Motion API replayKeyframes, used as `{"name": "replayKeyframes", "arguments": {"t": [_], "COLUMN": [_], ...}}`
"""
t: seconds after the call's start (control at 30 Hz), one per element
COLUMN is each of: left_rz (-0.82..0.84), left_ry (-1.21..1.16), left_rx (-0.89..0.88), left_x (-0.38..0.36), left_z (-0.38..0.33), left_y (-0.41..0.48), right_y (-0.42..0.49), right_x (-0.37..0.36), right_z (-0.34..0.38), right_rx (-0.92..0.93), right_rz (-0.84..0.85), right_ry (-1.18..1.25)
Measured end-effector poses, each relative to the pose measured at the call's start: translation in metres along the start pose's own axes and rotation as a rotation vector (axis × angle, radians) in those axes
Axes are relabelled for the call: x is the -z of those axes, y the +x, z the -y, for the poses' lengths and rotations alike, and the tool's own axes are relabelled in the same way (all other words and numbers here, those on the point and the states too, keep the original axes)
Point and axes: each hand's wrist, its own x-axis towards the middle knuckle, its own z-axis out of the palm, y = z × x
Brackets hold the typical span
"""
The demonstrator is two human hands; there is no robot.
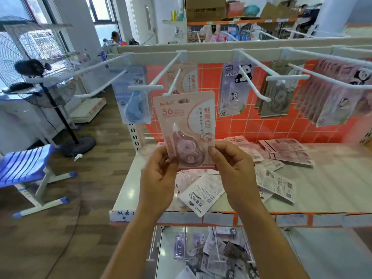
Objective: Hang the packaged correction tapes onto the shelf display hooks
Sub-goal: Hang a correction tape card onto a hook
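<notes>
At 6 o'clock, lowest and nearest to you, jumbled packs (213, 256) in purple and grey lie heaped on the level below the shelf.

Above them your forearms rise to the middle. Your left hand (159, 178) and right hand (231, 174) both grip one pink correction tape pack (185, 125) by its bottom corners. The left thumb lies on the front at the lower left edge with the fingers curled behind. The right thumb presses the front at the lower right, fingers tucked behind. You hold the pack upright, face toward you, over the front part of the shelf (332, 178).

On the shelf, loose packs (201, 193) lie flat beneath your hands, mostly back side up, with more scattered toward 3 o'clock.

The held pack's top left corner sits just beside the tip of a white hook (173, 82) at 12 o'clock; you cannot tell whether they touch. The hang hole lies just right of that tip.

Deeper on that hook hangs a matching pink pack (187, 77). At 10 o'clock hangs a blue pack (134, 101), at 1 o'clock a purple panda pack (234, 89), and at 2 o'clock grey-brown packs (279, 97). Beyond those is a crowded row of pink panda packs (338, 95). Behind them stands an orange tiled back panel (261, 125).

At 9 o'clock a blue stool (24, 166) stands on the wood floor, a standing fan (32, 66) beyond it.
</notes>
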Motion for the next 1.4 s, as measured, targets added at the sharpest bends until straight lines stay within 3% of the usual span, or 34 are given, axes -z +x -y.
{"name": "replayKeyframes", "arguments": {"t": [0.8,1.4], "left_rz": [0.032,0.008], "left_ry": [-0.099,0.056], "left_rx": [0.02,0.178], "left_x": [0.026,0.025], "left_z": [0.008,0.046], "left_y": [0.013,0.078], "right_y": [0.002,0.06], "right_x": [-0.028,-0.039], "right_z": [0.001,-0.04], "right_rx": [0.041,-0.136], "right_rz": [0.02,-0.212], "right_ry": [-0.06,-0.232]}}
